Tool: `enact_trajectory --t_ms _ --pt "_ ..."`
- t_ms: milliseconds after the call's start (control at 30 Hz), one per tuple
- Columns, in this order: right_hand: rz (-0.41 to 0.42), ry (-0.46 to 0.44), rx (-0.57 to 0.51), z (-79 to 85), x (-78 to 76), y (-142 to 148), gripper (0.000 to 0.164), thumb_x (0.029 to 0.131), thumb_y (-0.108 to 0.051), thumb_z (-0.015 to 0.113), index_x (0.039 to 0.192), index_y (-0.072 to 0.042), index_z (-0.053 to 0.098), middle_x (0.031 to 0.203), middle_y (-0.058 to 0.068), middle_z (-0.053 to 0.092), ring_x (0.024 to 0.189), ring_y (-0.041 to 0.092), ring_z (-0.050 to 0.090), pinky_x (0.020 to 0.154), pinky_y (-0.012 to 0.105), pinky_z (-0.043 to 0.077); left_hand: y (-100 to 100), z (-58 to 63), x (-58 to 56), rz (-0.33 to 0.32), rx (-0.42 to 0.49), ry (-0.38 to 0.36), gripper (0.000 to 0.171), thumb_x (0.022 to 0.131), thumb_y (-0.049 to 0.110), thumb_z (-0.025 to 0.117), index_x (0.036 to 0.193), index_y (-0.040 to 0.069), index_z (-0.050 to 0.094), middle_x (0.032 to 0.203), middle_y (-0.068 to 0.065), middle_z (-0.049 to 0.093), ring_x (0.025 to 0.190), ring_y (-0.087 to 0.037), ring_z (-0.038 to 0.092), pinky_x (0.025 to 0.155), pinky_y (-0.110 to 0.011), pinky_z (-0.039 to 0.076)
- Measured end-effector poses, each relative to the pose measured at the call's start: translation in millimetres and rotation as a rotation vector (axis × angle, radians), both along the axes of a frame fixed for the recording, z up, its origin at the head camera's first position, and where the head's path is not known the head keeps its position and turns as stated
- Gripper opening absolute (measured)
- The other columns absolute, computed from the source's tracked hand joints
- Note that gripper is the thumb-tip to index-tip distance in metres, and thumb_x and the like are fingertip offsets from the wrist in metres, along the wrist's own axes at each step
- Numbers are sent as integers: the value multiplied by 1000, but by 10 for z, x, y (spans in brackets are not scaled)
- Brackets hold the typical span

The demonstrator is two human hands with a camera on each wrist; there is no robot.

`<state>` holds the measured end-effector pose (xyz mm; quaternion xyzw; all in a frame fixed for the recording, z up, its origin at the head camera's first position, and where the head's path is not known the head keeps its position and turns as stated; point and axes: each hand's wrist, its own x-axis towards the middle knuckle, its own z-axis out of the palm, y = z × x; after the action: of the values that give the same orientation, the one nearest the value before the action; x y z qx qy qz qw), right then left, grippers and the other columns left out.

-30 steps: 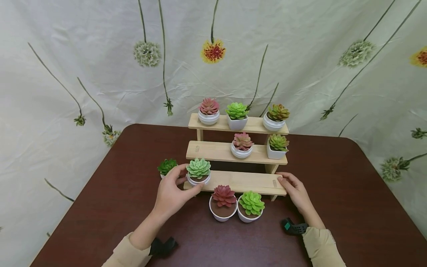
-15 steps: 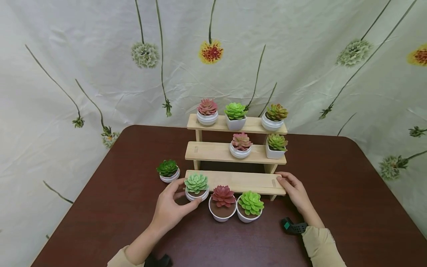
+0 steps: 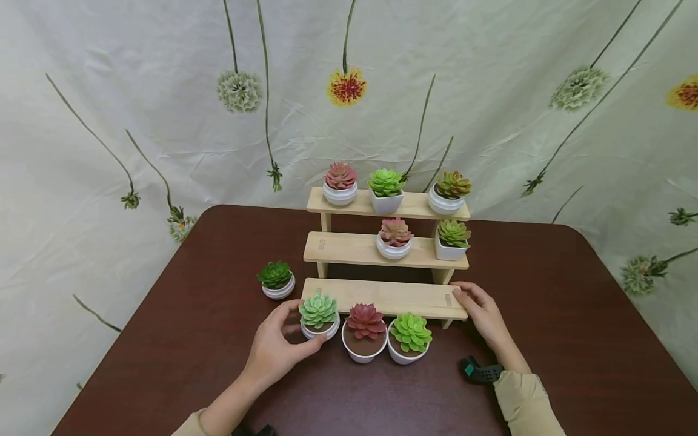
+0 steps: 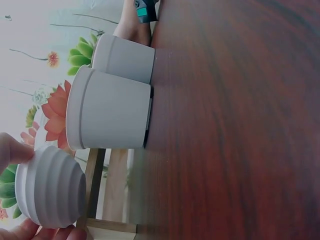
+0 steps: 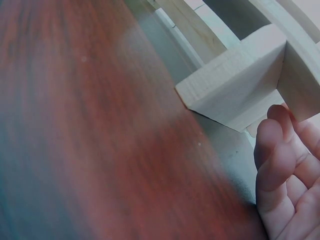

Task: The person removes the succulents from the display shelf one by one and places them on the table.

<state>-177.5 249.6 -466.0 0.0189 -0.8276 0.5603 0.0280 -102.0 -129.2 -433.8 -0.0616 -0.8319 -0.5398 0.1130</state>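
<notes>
Head: standing by, I see the left hand (image 3: 272,349) pinching the mint-green succulent (image 3: 318,311), left of the red succulent (image 3: 365,324), at the wooden stand (image 3: 387,297)'s front; right hand (image 3: 486,316), well apart, grips the lowest step's right end. Left wrist: ribbed white pot (image 4: 55,187) held clear of the table (image 4: 225,125). Right wrist: curled fingers (image 5: 277,162) at the step's end

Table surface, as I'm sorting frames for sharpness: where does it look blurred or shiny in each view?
Right wrist view: table soft and smeared, pale sheen near the wooden stand; left wrist view: grain softly streaked, backdrop pale and washed out; head view: edges fairly clear, faint sheen toward the near middle.
</notes>
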Motion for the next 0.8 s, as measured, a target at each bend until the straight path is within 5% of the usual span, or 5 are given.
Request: enact_trajectory --t_ms 433,800 --pt "-8 -11 -14 -5 2 1 34 96 -26 53 119 -1 60 95 4 60 78 9 54 67 23 42 -16 -50 -15 -85 -80 -94 54 61 14 86 108 10 59 98 -5 62 77 -11 66 69 -25 54" --pt "-6 -7 -21 -7 1 -2 34 96 -25 54 119 0 60 95 5 60 78 9 54 68 23 43 3 -87 -24 -145 -52 -106 54 61 12 87 109 16 61 101 -1 63 85 -13 66 74 -22 53"
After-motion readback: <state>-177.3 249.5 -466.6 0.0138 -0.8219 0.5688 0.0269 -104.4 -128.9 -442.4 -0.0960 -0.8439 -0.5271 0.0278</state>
